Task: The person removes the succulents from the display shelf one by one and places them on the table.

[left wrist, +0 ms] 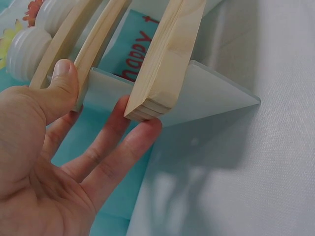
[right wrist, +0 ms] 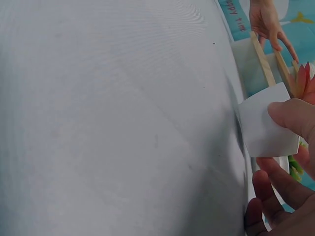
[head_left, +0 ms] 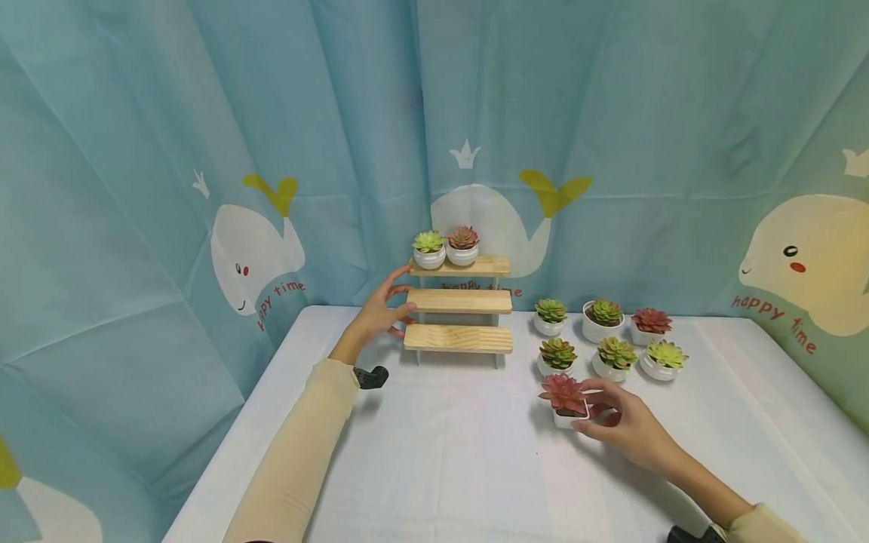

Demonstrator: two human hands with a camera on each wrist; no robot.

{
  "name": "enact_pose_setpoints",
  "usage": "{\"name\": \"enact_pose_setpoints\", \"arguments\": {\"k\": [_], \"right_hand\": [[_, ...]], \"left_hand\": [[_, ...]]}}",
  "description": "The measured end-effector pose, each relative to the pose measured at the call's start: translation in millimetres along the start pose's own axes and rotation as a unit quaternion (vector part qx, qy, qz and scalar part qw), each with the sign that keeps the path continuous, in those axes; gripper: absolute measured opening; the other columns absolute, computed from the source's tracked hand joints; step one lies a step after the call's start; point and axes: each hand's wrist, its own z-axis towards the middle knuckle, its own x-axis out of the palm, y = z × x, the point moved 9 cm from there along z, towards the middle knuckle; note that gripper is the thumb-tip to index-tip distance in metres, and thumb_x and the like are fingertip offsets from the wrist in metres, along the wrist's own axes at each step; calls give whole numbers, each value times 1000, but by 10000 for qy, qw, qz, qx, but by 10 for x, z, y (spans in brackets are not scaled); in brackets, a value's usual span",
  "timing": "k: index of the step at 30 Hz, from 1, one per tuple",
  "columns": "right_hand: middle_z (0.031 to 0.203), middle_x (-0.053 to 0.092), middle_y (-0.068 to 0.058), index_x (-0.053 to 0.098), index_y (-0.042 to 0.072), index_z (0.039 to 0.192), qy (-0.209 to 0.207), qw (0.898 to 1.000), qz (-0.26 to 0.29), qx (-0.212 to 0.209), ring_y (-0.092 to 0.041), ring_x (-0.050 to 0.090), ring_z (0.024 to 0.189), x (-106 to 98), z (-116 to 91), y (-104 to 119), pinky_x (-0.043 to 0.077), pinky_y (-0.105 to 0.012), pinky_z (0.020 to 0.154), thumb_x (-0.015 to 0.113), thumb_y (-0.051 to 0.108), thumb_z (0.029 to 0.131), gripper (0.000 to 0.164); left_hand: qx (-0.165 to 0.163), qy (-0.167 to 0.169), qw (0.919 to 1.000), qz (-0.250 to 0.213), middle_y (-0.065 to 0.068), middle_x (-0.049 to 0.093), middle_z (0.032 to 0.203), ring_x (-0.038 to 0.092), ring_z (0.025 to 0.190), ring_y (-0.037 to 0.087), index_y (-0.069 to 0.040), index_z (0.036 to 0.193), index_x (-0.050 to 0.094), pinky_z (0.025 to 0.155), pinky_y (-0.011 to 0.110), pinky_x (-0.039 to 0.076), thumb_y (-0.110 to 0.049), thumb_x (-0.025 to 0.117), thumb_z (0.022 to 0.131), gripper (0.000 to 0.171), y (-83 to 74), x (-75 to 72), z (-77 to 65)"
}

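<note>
My right hand (head_left: 627, 426) pinches the white square pot (right wrist: 268, 123) of a red potted succulent (head_left: 565, 396) between thumb and fingers, in front of the other plants. At the left end of a three-tier wooden display stand (head_left: 458, 338), my left hand (head_left: 376, 313) spreads its fingers against the board ends. In the left wrist view its thumb lies on the middle board (left wrist: 98, 37), and two fingertips touch the end of the lowest board (left wrist: 162, 73). A green succulent (head_left: 429, 249) and a reddish succulent (head_left: 463, 246), both in round white pots, stand side by side on the top board.
Right of the stand, several potted succulents stand in two rows, among them a green one (head_left: 550, 317), a red one (head_left: 650, 326) and a light green one (head_left: 663, 360). A white cloth covers the table (head_left: 475, 460). Behind hangs a blue whale-print curtain (head_left: 353, 113).
</note>
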Motion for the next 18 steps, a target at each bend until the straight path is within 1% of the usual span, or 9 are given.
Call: {"name": "enact_pose_setpoints", "arguments": {"k": [4, 9, 14, 18], "right_hand": [[111, 73, -12, 61, 6, 128, 7, 10000, -79, 31, -7, 65, 89, 17, -20, -10, 57, -26, 70, 85, 13, 86, 50], [111, 74, -12, 60, 6, 128, -11, 9999, -152, 43, -5, 65, 90, 23, -18, -1, 56, -26, 69, 86, 15, 85, 51], [112, 74, -11, 60, 6, 129, 29, 9997, -197, 137, -4, 64, 91, 45, -17, -20, 56, -26, 71, 87, 16, 85, 52], [111, 74, -10, 59, 6, 129, 59, 9998, -186, 107, -4, 64, 90, 57, -18, -20, 56, -26, 71, 87, 15, 85, 53]], "left_hand": [[-2, -7, 10000, 20, 14, 41, 157, 73, 89, 40, -45, 160, 28, 69, 57, 62, -22, 70, 99, 77, 2, -3, 13], [26, 35, 10000, -15, 14, 41, 157, 73, 90, 40, -46, 160, 28, 71, 62, 60, -22, 70, 99, 77, 7, -2, 30], [53, 55, 10000, -44, 13, 41, 157, 73, 89, 40, -46, 160, 28, 70, 62, 60, -22, 70, 99, 77, 10, -1, 28], [52, 46, 10000, -53, 13, 41, 157, 73, 90, 42, -46, 160, 28, 68, 59, 61, -23, 70, 99, 78, 19, -2, 22]]}}
